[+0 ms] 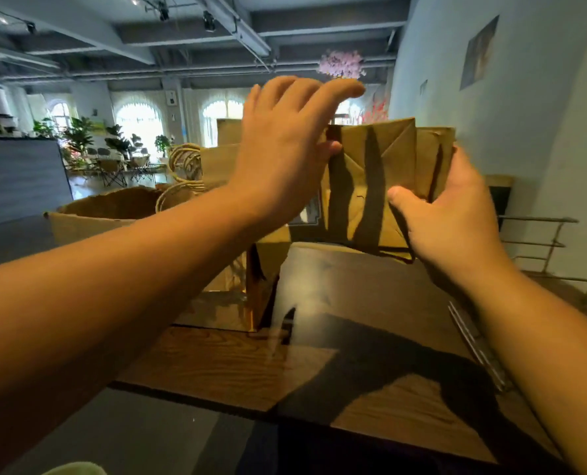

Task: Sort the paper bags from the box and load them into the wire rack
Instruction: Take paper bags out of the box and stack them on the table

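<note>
Mid-task, I'd judge. My right hand (456, 217) has its grip closed on a small stack of folded brown paper bags (371, 180), thumb on the near face, fingers behind. My left hand (285, 145) is spread flat, fingers straight, thumb touching the stack's left edge, not gripping anything.

Stack is held up in the air above the far side of the table (223, 368), just left of the wire rack (545, 248). No bags visible in the part of the rack I can see, so loading looks barely begun or not begun; can't tell for the hidden part.

Cardboard box (90, 217) at left holds more bags w/ twine handles (182, 162), so plenty left to sort.

Bags stand upright, long axis approx vertical, folded-bottom face toward me, flat faces front-to-back.
</note>
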